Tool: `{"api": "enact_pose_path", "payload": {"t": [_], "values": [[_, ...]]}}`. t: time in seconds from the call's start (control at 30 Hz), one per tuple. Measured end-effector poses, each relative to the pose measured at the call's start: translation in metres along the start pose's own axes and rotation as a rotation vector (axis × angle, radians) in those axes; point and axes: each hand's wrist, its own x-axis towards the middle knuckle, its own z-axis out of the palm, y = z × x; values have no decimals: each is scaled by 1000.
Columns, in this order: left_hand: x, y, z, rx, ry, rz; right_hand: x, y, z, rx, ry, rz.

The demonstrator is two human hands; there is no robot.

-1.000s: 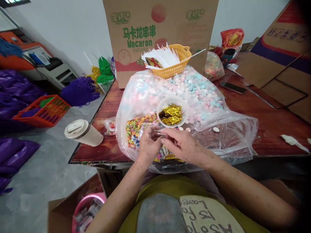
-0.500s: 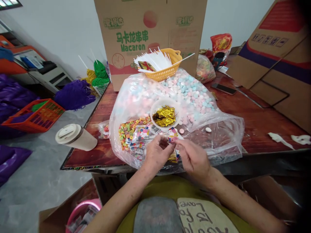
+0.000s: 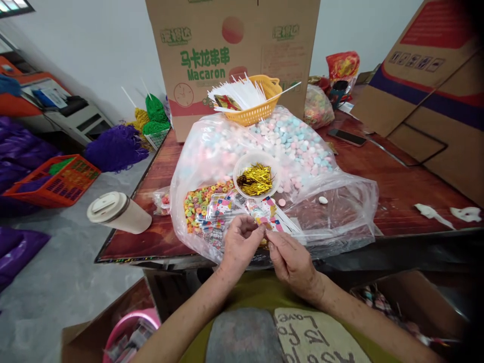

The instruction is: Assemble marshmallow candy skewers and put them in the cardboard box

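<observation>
My left hand (image 3: 239, 243) and my right hand (image 3: 292, 259) meet at the table's near edge, fingertips pinched together on a small clear candy packet (image 3: 270, 222) with colourful contents and a white stick. Just beyond them a white bowl of gold twist ties (image 3: 256, 178) rests on a big clear bag of pastel pink, blue and white candies (image 3: 291, 138). Ring-shaped coloured candies (image 3: 198, 199) and small printed sachets (image 3: 221, 209) lie to the left of my hands.
A yellow basket of white sticks (image 3: 251, 98) stands before a Macaron carton (image 3: 230, 55). A lidded paper cup (image 3: 117, 213) lies on the table's left corner. A phone (image 3: 347, 136) and flattened cardboard (image 3: 427, 85) lie right. A pink bucket (image 3: 132, 333) sits below left.
Both hands drew back toward the table's near edge with the packet. The right hand closed in against the left, so the fingertips now pinch together. The camera view shifted slightly.
</observation>
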Motion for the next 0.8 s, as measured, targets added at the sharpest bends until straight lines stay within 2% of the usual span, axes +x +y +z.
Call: {"api": "enact_pose_path", "payload": {"t": [0.17,0.3,0.37,0.47,0.57,0.63,0.73,0.8], "values": [[1,-1,-4,199,37,99,6,-2,0,-68,-43,-50],[3,-2,-14,465,93,251,10,1,-3,-328,-76,-29],[3,0,-18,603,76,373,11,2,-6,-447,-133,21],[2,7,-18,880,14,627,11,1,-8,-498,-224,89],[0,17,-12,1142,-37,868,7,1,-5,-460,-292,118],[-1,23,-8,1237,-146,970,2,3,-1,-373,-316,184],[-2,28,-6,1313,-337,1027,-4,8,4,-155,-373,361],[-3,29,-6,1344,-370,1017,-5,10,5,-9,-394,437]]}}
